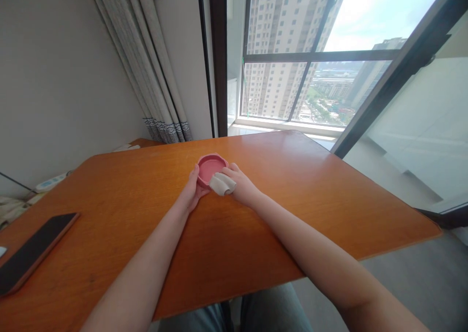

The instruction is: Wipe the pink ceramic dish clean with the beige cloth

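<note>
Two hands in play: the left hand's [193, 189] fingers grip one pink dish [211, 165] by its side, and the right hand's [241, 183] fingers clutch one pale cloth [222, 184] at its near rim. One dark slab [36, 251] lies well left of all those fingers, on one wooden table [120, 215].

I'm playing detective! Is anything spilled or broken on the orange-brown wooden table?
Nothing stands out. The left hand holds a round pink dish with no visible cracks, the right hand a crumpled pale-grey cloth, and no spill shows on the table.
</note>
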Available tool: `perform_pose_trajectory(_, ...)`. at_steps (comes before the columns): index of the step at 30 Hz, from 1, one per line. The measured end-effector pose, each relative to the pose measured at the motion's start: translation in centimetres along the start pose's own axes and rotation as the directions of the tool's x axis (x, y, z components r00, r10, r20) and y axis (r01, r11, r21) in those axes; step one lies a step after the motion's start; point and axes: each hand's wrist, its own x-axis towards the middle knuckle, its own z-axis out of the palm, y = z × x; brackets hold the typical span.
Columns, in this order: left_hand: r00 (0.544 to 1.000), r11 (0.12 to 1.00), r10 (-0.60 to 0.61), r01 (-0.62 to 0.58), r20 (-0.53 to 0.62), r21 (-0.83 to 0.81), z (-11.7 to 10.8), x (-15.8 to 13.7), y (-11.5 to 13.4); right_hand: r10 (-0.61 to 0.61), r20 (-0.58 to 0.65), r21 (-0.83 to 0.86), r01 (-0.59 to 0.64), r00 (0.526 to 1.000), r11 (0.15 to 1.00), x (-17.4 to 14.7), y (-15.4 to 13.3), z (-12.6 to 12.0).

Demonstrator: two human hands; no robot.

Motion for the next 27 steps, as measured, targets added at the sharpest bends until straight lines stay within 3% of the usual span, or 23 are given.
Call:
perform_pose_trajectory(4, 0.998, 0.979, 0.052, -0.043, -0.037, 0.201, -1.3, 0.7, 0.4, -0.037, -0.001, 0.003, 0.037, 0.999, 0.999, 0.0, 0.0, 0.1)
perform_pose_trajectory(7, 0.989, 0.975, 0.093, -0.067, -0.114, 0.213, -1.5, 1.2, 0.0, -0.008, 0.018, 0.004, 0.008, 1.0, 1.0, -0.2, -0.1, 0.1)
perform_pose_trajectory(10, 0.972, 0.983, 0.146, -0.121, -0.185, 0.139, -0.8, 1.3, -0.7, 0.09, -0.003, 0.025, -0.09, 0.996, 0.996, -0.3, -0.9, 0.2)
perform_pose_trajectory(15, 0.952, 0.966, 0.192, -0.226, -0.239, -0.125, 1.1, 0.5, -1.5, 0.192, -0.063, 0.06, -0.189, 0.979, 0.98, 0.5, -3.3, 1.0)
perform_pose_trajectory(19, 0.985, 0.974, 0.124, -0.144, -0.121, -0.174, 1.4, 0.0, -1.0, 0.235, -0.06, 0.032, -0.234, 0.97, 0.972, 0.7, -2.8, 0.9)
perform_pose_trajectory(23, 0.994, 0.991, -0.059, 0.07, 0.092, -0.117, 0.0, 0.1, 0.9, 0.094, -0.024, 0.049, -0.092, 0.995, 0.995, 0.3, -0.8, 0.2)
perform_pose_trajectory(27, 0.991, 0.995, -0.098, 0.098, 0.093, 0.002, -1.9, 0.5, 2.1, 0.02, 0.009, 0.151, -0.021, 1.0, 0.988, 0.1, -0.6, 0.2)
